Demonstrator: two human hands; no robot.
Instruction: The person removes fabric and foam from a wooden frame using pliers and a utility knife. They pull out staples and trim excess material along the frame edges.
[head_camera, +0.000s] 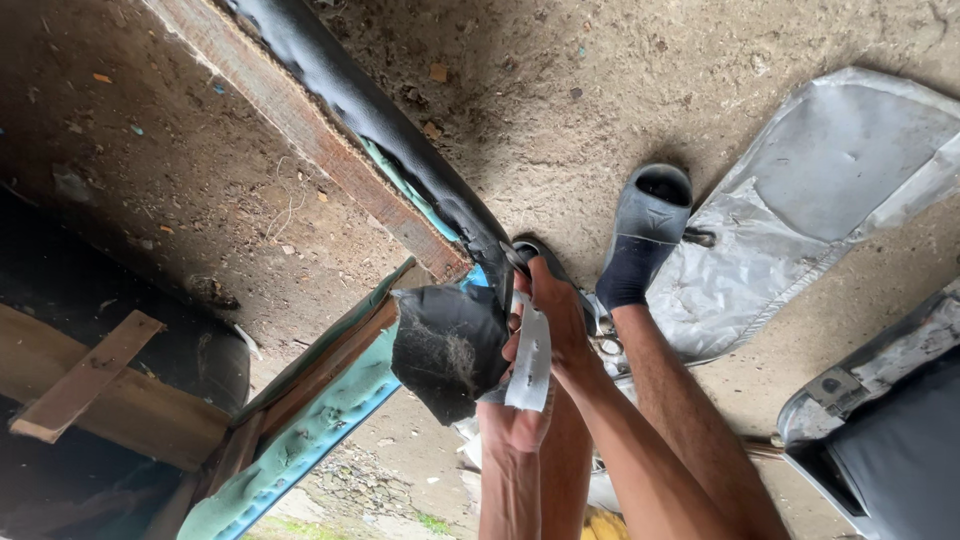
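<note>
**Two hands pull covering back at the corner of a wooden frame**

Nearest the camera, low in the centre of the frame, the left hand (512, 425) is clenched around the lower end of a pale strip of webbing with small holes (531, 355), holding it taut and upright. Just above it, the right hand (555, 310) pinches the strip's upper part together with the edge of a flap of black leather-like upholstery (450, 350), which is folded back so its fuzzy underside faces the camera. The grip keeps the flap peeled off the corner where the rough wooden frame rail (310, 135) ends.

A teal lining layer (300, 445) hangs loose along the lower left rail, exposed where the covering is lifted. Behind the wrists, a bare leg runs up to a foot in a grey rubber slide sandal (645, 225), planted on the dusty concrete floor (600, 90).

Open floor lies at upper centre. To the right, a crumpled grey plastic sheet (800, 200) and a dark padded piece with a metal bracket (880, 430) crowd the space; loose timber boards (90, 385) fill the lower left.
</note>
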